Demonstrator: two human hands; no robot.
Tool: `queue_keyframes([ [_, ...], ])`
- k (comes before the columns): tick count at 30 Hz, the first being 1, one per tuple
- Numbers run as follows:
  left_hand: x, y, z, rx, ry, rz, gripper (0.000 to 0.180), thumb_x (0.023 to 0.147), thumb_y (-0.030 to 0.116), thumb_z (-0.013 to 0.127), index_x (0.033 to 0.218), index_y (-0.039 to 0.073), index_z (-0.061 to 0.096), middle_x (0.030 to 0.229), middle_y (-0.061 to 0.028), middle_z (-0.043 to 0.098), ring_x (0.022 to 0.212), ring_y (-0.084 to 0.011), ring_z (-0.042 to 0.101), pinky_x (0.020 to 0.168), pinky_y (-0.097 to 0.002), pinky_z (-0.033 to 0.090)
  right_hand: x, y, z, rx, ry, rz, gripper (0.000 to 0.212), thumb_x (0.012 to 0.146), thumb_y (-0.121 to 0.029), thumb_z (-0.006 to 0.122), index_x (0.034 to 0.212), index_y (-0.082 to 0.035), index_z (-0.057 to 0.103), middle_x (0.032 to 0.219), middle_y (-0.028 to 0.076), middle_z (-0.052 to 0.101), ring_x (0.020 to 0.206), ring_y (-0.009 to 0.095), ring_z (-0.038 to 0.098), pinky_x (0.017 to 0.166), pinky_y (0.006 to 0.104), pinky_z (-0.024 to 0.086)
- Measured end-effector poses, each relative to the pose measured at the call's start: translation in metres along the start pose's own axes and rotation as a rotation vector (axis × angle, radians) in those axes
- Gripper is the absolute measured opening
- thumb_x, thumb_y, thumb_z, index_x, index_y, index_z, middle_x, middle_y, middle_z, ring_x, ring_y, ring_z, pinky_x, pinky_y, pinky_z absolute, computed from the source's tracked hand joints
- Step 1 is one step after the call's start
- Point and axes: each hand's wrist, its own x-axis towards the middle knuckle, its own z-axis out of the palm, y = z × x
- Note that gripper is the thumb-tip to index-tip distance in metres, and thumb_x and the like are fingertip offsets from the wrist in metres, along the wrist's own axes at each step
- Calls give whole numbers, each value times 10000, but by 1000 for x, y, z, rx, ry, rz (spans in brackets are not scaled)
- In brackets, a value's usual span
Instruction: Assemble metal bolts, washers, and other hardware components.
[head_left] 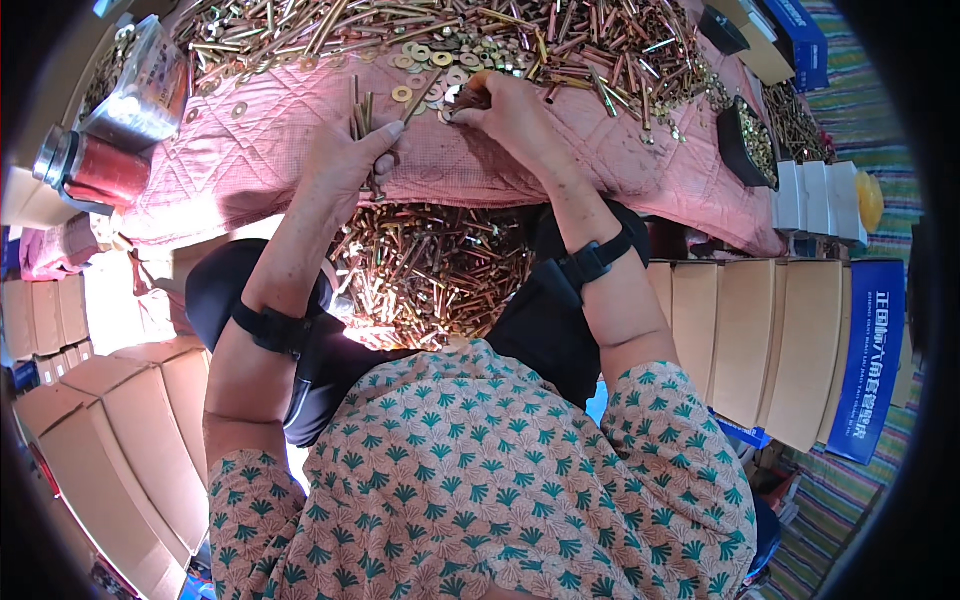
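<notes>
My left hand (343,158) is closed around several long, thin brass-coloured bolts (362,108); their shafts stick up above the fingers, and one slants right from the thumb toward the washers. My right hand (508,118) is bent down at the near edge of a spread of flat round washers (455,72). Its thumb and fingers are drawn together there, and whatever lies between them is hidden. Both hands are over a pink quilted cloth (240,165). Beyond them lies a large heap of similar metal bolts (610,45).
Between my knees sits another heap of bolts (435,265). A red flask (105,170) and a clear plastic tub (140,95) stand at left. At right is a black tray (745,145) of small parts. Cardboard boxes (745,330) line both sides.
</notes>
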Motion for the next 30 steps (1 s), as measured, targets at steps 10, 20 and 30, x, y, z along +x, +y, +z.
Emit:
queue_keyframes([
  [10, -5, -5, 12, -78, -117, -54, 172, 862, 133, 643, 937, 5, 557, 705, -55, 605, 510, -72, 471, 447, -198, 382, 4, -1, -5, 937, 22, 348, 75, 843, -70, 631, 850, -19, 578, 706, -22, 551, 574, 49, 476, 522, 198, 401],
  [20, -2, -11, 14, -189, -82, 1, 150, 868, 129, 624, 945, 11, 571, 727, -44, 607, 519, -59, 466, 453, -189, 373, -1, -22, 5, 688, 54, 45, 145, 846, -90, 627, 952, 4, 595, 758, -17, 559, 656, 71, 522, 611, 210, 441],
  [30, -3, -14, 14, 148, 28, 175, 232, 853, 137, 646, 1001, -32, 585, 727, -67, 625, 500, -53, 467, 442, -199, 347, 11, 19, -18, 1207, 199, 364, 168, 878, -144, 627, 970, -10, 584, 758, 54, 615, 612, 133, 576, 591, 227, 472],
])
